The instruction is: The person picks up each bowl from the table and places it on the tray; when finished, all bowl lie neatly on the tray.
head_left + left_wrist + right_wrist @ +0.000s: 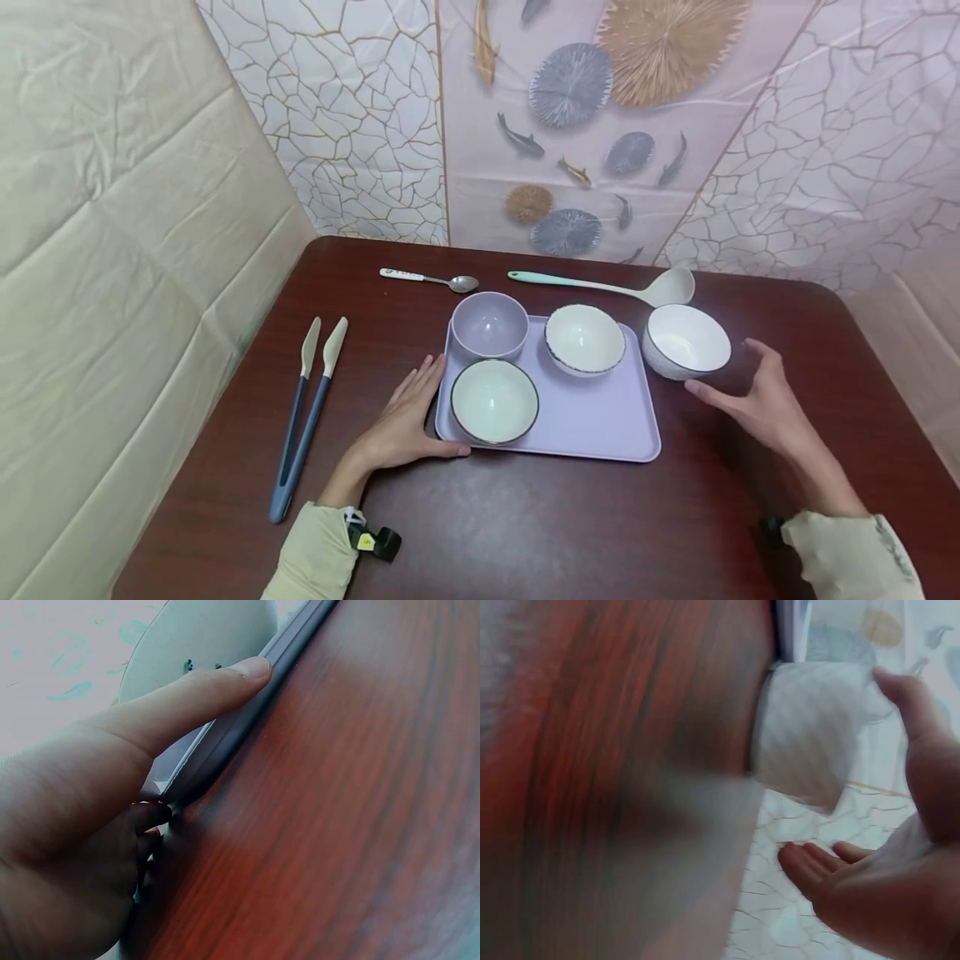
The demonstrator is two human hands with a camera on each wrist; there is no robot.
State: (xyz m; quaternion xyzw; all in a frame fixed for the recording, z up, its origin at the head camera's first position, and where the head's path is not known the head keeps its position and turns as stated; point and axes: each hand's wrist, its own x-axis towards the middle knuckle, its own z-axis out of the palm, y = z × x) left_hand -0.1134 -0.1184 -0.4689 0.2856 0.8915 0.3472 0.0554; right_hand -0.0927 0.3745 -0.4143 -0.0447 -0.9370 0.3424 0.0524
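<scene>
My left hand (405, 421) lies at the front left corner of a lilac tray (592, 429), fingers along its left side and thumb on its front edge. In the left wrist view the thumb (217, 694) reaches over the rim. On the tray are a purple bowl (491, 325), a dark-rimmed white bowl (495, 402) and a wavy-rimmed white bowl (585, 337). A fourth, textured white bowl (806, 731) stands on the table right of the tray. My right hand (765, 404) is beside it, thumb and fingers spread apart, thumb tip close to its side.
A ladle (667, 288) with a mint handle and a small spoon (461, 284) lie behind the tray. Blue-handled tongs (300, 442) lie at the left of the dark wooden table (525, 533). Patterned cloth (360, 117) hangs behind the table.
</scene>
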